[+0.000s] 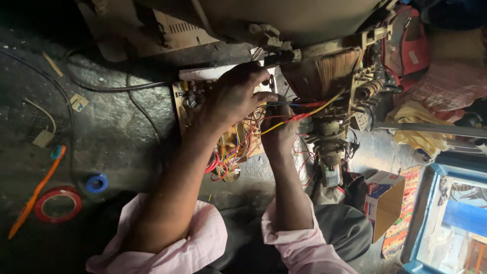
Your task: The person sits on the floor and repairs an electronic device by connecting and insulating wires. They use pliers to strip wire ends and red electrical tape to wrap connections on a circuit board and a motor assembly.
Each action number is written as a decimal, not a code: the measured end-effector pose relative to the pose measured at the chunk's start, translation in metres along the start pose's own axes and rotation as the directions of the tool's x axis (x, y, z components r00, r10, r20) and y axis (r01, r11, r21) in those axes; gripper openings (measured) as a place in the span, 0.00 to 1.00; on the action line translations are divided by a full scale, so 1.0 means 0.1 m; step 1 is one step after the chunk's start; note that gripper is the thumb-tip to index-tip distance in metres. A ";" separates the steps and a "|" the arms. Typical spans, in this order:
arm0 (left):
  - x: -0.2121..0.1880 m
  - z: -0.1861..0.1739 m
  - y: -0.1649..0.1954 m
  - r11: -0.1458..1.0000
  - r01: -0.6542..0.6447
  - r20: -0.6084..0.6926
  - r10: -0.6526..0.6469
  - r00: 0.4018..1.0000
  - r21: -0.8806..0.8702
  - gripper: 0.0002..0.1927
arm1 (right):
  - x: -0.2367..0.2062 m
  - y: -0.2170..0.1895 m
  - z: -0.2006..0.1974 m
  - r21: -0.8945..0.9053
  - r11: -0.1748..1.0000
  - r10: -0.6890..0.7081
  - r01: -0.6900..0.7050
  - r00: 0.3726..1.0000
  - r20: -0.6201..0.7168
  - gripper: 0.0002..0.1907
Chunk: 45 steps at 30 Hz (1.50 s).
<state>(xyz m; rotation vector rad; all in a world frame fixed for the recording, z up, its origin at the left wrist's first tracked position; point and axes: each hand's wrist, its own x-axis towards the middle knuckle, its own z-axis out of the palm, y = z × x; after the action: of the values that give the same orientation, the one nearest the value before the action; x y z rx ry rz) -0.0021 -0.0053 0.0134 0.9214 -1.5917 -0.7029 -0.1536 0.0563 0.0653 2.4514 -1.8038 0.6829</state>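
A small cardboard box [385, 200] stands open on the floor at the right, its inside too dark to tell what it holds; beside it a blue-rimmed tray [431, 223] lies at the frame's corner with unclear contents. Two tape rolls lie on the dark floor at the left: one red [58, 204], one blue [96, 182], just apart from each other, with one orange tool [35, 195] stretched beside the red roll. The left hand [234, 96] rests on a brown circuit board [223, 127], its fingers curled down onto the board's upper edge, pinching something too small to make out. The right hand [278, 134] sits just beside the board, fingers closed around a bundle of coloured wires [299, 112] leading to the copper-wound coil assembly [329, 71].
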 end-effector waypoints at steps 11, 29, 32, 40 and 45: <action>0.12 -0.15 0.14 0.998 0.056 0.058 -0.057 0.997 0.028 0.29 | 0.03 0.02 0.08 0.210 0.971 0.107 -0.113 0.994 0.039 0.08; -0.01 -0.04 0.05 0.989 0.070 0.014 -0.073 0.997 0.126 0.29 | -0.02 0.08 0.12 0.004 0.997 -0.081 0.081 0.997 -0.008 0.14; 0.03 -0.07 0.07 0.994 0.042 0.010 -0.043 0.999 0.097 0.30 | 0.01 0.07 0.11 -0.005 0.997 -0.074 0.074 0.997 0.015 0.14; 0.13 -0.16 0.11 0.992 0.071 0.076 -0.079 0.994 0.101 0.28 | 0.05 0.01 0.01 -0.004 0.997 -0.075 0.075 0.996 0.040 0.12; 0.10 -0.11 0.10 0.989 -0.014 -0.022 0.018 1.000 0.150 0.25 | 0.01 -0.05 0.00 -0.099 0.994 -0.050 0.050 0.999 0.001 0.07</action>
<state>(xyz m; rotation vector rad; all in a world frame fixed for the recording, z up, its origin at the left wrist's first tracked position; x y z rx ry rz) 0.0055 -0.0081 0.0295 1.0216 -1.6469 -0.5649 -0.1486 0.0573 0.0668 2.4227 -1.7246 0.5771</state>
